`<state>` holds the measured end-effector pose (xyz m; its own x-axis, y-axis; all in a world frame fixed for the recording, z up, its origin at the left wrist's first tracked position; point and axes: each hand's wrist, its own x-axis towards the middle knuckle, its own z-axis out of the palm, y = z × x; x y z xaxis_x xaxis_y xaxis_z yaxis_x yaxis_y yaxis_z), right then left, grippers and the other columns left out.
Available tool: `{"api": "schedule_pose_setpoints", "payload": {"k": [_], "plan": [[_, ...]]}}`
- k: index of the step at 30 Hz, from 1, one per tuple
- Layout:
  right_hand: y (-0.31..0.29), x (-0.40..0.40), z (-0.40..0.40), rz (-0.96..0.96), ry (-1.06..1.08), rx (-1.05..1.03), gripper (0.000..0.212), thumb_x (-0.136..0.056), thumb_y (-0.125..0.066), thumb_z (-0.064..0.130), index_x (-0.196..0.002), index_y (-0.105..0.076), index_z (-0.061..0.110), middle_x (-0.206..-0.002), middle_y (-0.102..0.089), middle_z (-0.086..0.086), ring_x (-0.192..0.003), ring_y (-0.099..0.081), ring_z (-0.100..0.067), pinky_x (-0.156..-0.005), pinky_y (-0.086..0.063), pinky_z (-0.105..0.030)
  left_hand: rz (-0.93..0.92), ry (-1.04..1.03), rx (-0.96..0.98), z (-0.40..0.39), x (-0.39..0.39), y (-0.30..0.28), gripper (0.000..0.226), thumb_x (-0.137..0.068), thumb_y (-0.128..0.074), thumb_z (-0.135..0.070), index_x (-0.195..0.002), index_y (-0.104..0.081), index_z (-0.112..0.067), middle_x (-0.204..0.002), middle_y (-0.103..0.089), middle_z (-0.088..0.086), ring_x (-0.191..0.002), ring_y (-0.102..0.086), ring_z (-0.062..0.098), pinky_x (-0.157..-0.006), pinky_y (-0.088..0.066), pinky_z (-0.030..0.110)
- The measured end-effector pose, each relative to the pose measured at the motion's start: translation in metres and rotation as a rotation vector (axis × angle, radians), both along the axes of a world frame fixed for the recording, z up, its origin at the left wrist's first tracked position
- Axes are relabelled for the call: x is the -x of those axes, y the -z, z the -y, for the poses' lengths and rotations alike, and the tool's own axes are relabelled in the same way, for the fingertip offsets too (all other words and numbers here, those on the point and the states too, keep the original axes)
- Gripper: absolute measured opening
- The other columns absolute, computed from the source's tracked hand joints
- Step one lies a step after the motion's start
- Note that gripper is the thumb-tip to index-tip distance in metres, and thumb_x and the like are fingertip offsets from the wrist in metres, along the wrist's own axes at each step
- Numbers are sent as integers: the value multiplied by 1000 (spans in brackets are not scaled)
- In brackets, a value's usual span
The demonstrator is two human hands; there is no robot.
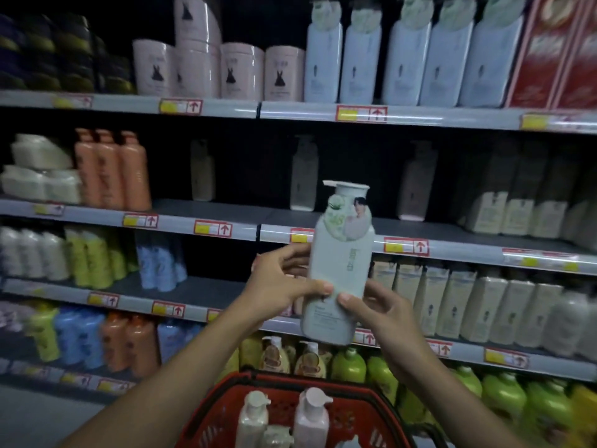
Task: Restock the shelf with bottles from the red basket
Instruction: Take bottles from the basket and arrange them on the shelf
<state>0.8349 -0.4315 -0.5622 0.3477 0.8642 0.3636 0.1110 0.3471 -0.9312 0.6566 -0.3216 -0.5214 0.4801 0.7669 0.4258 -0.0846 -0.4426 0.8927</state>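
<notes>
Basket (226, 412) low in front, two bottles left in it; both hands, left (277, 286) and right (381, 312), grip pale green bottle (339, 270) upright before the half-bare middle shelf (226, 211) — placing step; next, likely set it into a gap.

The bottle (339, 266) at centre was pale grey-green, with a white pump and a green-and-grey printed tag at its neck. At six o'clock, the basket (226, 412) was red mesh, holding cream and pink bottles. At nine o'clock stood orange bottles (111, 169); at eleven, pink tubs (223, 71) bore black rabbit silhouettes.
</notes>
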Motion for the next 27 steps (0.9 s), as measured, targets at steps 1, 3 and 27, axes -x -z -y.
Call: {"api": "schedule_pose_setpoints", "payload": {"k": [1,3,27], "plan": [[3,-2,2,-3,-1,12,48,-78,-83,36,-123,-73,21,-116,-78,3,-107,-75,-19,-81,-63,-33,-9,12,7,0,-2,3,62,-55,-97,-19,-109,-72,-34,-105,-78,-14,-97,-74,6,-78,-59,21],[5,-6,4,3,-12,31,48,-80,-83,36,-124,-73,21,-118,-78,2,-108,-75,-19,-82,-63,-33,-16,26,27,-1,-4,6,65,-57,-98,-15,-114,-71,-33,-106,-79,-12,-99,-75,9,-82,-61,27],[-53,38,-17,-17,-107,60,50,-82,-80,12,-131,-68,15,-115,-78,-1,-107,-74,-21,-98,-58,-47,32,-78,85,-20,38,-18,90,-45,-99,-29,-128,-65,-24,-104,-78,-16,-100,-75,10,-84,-62,34]]}}
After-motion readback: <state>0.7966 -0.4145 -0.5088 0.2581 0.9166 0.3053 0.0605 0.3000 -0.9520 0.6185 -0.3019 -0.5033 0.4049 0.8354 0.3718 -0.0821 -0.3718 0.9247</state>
